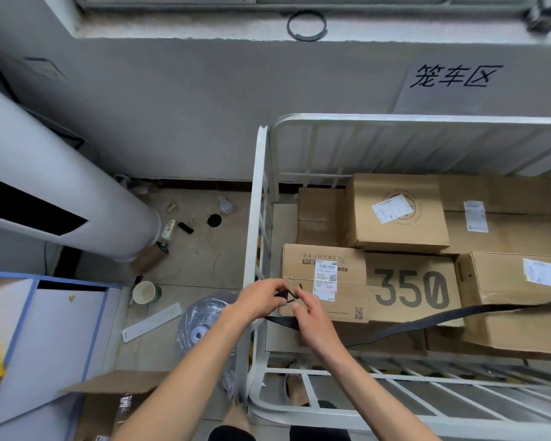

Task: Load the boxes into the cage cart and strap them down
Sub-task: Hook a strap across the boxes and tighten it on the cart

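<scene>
A white metal cage cart (257,198) holds several brown cardboard boxes, among them one printed "350" (411,289) and a taller one with a shipping label (395,214). A black strap (427,321) runs across the boxes from the right side toward the cart's left rail. My left hand (261,299) and my right hand (309,316) meet at the strap's end next to the left rail. Both pinch a small black buckle (288,296) there, above the near-left box (323,275).
A large white cylinder (61,192) leans at the left. The floor beside the cart carries a clear water jug (201,323), a cup (145,292), a white strip and small litter. A blue-edged white cabinet (45,329) stands at the lower left, with a flattened carton in front.
</scene>
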A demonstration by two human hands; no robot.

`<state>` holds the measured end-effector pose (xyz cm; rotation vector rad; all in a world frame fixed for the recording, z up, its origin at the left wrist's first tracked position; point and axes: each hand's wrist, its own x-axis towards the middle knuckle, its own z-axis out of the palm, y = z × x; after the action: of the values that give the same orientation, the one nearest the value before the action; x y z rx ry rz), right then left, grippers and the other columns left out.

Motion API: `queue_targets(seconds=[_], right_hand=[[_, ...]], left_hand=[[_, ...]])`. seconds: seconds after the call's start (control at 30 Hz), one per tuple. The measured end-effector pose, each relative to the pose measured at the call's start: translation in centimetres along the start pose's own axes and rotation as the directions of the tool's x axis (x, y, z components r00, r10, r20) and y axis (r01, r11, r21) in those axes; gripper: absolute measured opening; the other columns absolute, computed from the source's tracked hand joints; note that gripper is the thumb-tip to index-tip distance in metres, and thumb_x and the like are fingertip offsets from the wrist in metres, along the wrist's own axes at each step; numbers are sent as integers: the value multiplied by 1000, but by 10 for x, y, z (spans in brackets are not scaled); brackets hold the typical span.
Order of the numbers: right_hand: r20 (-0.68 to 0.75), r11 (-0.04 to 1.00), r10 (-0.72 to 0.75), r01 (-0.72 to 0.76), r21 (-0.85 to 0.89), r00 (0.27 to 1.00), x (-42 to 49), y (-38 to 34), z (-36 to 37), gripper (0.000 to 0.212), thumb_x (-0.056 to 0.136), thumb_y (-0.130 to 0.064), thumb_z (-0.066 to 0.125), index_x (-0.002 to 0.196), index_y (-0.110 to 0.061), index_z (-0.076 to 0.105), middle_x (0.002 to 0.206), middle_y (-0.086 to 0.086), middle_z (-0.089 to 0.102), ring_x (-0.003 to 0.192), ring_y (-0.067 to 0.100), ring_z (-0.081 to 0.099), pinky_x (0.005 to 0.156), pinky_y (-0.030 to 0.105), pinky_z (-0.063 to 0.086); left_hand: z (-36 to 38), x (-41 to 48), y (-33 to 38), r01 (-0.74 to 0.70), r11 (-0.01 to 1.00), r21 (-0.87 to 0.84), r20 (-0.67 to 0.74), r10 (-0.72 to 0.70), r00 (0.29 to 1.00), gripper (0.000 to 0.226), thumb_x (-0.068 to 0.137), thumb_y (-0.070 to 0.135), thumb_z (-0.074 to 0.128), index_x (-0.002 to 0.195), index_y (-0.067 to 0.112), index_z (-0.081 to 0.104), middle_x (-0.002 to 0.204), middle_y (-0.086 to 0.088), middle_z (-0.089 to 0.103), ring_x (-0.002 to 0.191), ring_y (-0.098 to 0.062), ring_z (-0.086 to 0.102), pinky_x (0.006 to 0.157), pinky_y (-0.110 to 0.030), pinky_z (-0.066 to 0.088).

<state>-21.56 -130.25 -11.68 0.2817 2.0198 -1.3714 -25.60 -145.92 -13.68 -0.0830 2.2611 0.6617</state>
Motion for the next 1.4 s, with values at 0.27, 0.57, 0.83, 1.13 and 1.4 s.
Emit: queue_targets(seconds=[0.27,0.57,0.83,1.13,1.4], right_hand=[[99,997,-56,61,-40,993,-4,17,-24,49,101,-27,43,149,-18,40,140,-13,42,128,-1,38,103,18,26],[223,985,-168,172,0,960,-32,14,-42,51,94,-21,47,141,-40,41,133,-14,42,86,0,53,85,20,42],[244,992,-123,121,24,962,-54,20,-32,33,86,-6,47,112,-26,44,126,8,47,100,21,49,86,33,41],[318,986,107,-60,-154,942,-49,26,-21,35,92,-11,50,126,-17,51,92,8,63,73,17,57,63,29,48],[575,902,138,137,-408,806,-63,8,-15,38,89,-25,40,119,-26,64,94,1,72,60,13,66,50,24,51]], left_hand=[[8,-7,21,12,984,-177,-100,-30,995,22,88,22,71,79,27,52,75,11,63,60,-11,56,56,-27,45],[6,-31,51,-38,950,-310,-179,-19,984,16,87,12,68,79,21,58,71,5,65,56,-7,56,53,-24,51],[12,-71,64,-63,923,-380,-316,-66,946,13,85,6,70,82,14,59,77,-9,68,64,-17,60,63,-40,55],[32,-104,81,-83,880,-468,-448,-154,881,11,85,3,69,84,11,61,72,-2,69,60,-14,61,68,-35,55],[7,-103,89,-9,879,-477,-395,-206,895,11,87,3,68,85,6,58,75,-6,67,61,-15,60,61,-32,53]])
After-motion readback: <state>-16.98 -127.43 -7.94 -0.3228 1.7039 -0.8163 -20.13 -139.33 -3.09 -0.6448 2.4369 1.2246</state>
